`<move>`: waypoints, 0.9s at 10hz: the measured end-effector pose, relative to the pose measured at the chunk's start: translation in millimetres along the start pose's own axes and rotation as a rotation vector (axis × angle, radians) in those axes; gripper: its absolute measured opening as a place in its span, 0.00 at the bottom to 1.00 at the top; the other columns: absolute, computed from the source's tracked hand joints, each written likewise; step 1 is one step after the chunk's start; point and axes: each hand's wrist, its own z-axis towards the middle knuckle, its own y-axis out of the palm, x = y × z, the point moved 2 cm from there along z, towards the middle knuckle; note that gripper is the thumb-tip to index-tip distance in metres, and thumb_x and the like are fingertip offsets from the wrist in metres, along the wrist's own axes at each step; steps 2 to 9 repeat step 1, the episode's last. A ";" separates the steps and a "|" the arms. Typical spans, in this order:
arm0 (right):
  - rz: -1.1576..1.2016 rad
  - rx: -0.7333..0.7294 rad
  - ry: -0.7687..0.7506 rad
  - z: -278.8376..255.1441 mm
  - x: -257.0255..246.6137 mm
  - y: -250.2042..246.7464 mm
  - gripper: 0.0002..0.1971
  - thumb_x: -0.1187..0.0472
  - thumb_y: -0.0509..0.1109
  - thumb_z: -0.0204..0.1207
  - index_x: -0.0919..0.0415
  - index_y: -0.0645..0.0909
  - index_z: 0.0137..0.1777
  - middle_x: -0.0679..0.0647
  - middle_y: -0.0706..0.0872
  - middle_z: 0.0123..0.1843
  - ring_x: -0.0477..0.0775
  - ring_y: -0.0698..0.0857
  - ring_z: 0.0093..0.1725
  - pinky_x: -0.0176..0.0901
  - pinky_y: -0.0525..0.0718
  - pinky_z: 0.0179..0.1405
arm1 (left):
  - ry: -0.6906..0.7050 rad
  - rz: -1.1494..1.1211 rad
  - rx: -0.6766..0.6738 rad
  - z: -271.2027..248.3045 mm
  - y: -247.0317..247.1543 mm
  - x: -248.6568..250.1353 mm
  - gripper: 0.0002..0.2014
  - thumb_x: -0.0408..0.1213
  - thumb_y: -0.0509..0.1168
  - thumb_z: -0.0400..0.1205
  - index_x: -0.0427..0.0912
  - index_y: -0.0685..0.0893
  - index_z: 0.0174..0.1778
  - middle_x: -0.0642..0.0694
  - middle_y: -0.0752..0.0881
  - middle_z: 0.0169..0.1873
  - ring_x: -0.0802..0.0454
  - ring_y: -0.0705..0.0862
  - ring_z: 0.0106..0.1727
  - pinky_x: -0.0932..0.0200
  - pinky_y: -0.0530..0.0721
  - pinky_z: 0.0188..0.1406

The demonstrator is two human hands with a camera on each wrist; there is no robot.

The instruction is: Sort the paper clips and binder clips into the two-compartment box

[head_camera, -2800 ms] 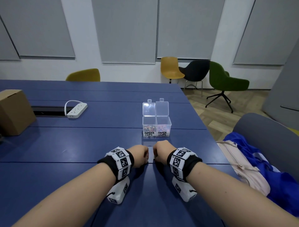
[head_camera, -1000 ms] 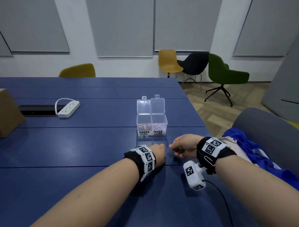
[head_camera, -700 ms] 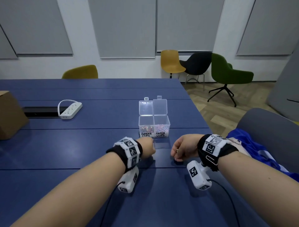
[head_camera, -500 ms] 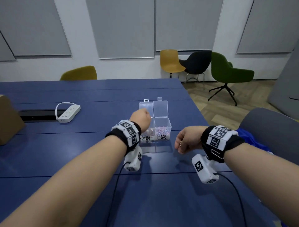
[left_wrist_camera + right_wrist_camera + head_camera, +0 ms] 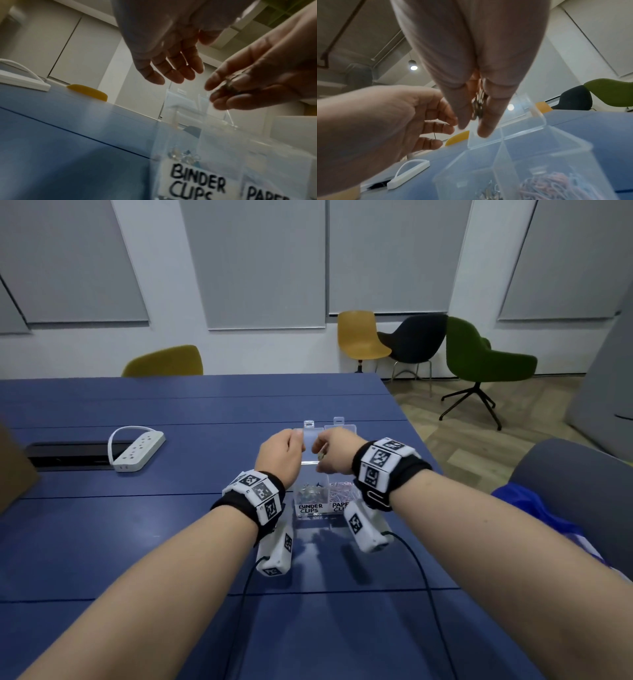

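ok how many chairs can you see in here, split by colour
mustard chair: 1
yellow chair: 1
black chair: 1
green chair: 1
grey chair, only partly in view: 1
total: 5

A blue table [image 5: 144,529] made of long panels with thin seams carries everything here. The landmark is the clear two-compartment box [image 5: 310,501], which stands on it with both lids raised; its front labels read BINDER CLIPS and PAPER CLIPS, with metal clips behind the first and pinkish ones behind the second. Well to the left of the box lies a white power strip [image 5: 138,450] beside a dark cable slot [image 5: 68,455]. Farther left sits a brown cardboard box [image 5: 13,474].
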 end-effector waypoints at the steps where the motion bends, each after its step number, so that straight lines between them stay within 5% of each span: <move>1: -0.161 -0.014 0.066 9.3 -11.5 6.5 0.19 0.60 0.73 0.76 0.64 0.79 0.66 0.58 0.86 0.62 0.59 0.87 0.59 0.49 0.85 0.61 | 0.005 0.126 -0.038 -6.1 -1.8 -10.8 0.11 0.39 0.57 0.83 0.38 0.78 0.38 0.47 0.80 0.33 0.47 0.77 0.36 0.56 0.75 0.38; 9: -0.161 -0.014 0.066 9.3 -11.5 6.5 0.19 0.60 0.73 0.76 0.64 0.79 0.66 0.58 0.86 0.62 0.59 0.87 0.59 0.49 0.85 0.61 | 0.005 0.126 -0.038 -6.1 -1.8 -10.8 0.11 0.39 0.57 0.83 0.38 0.78 0.38 0.47 0.80 0.33 0.47 0.77 0.36 0.56 0.75 0.38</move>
